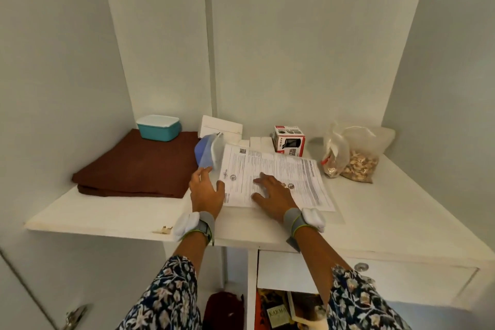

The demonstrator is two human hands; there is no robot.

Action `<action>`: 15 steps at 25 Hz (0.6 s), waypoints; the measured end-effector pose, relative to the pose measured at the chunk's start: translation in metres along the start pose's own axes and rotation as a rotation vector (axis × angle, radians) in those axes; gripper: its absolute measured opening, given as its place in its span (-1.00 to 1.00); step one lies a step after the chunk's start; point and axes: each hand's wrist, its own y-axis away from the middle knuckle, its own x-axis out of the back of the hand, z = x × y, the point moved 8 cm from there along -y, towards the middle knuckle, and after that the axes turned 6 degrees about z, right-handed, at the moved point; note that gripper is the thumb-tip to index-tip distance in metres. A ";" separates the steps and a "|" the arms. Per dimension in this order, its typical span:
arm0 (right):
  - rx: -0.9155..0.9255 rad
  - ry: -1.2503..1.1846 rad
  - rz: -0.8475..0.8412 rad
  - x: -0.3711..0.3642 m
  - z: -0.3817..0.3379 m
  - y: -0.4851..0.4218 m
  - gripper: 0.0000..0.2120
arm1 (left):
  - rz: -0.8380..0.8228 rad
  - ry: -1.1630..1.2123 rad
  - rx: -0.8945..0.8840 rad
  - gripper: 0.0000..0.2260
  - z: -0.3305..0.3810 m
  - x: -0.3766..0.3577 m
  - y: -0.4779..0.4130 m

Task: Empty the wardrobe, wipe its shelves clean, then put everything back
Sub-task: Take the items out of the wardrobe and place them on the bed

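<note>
White papers (278,169) lie mid-shelf (107,217), under both your hands
Your right hand (273,193) presses flat, fingers spread, likely pinning the stack; your left hand (206,190) rests open at its left edge, gripping nothing, probably squaring it beside the cloth (136,166)

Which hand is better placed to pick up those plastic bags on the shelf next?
The right hand, probably. It lies flat on the papers, nearer the plastic bags at the right end of the shelf. The left hand sits at the papers' left edge and would have to cross over.
</note>
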 end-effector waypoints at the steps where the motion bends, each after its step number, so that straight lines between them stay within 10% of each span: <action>1: -0.014 0.107 -0.026 -0.002 0.002 -0.004 -0.57 | -0.002 0.012 0.011 -0.58 -0.004 -0.005 -0.008; 15: -0.073 0.151 0.149 0.054 0.010 -0.032 -0.71 | 0.074 0.143 0.251 -0.24 -0.029 -0.036 -0.068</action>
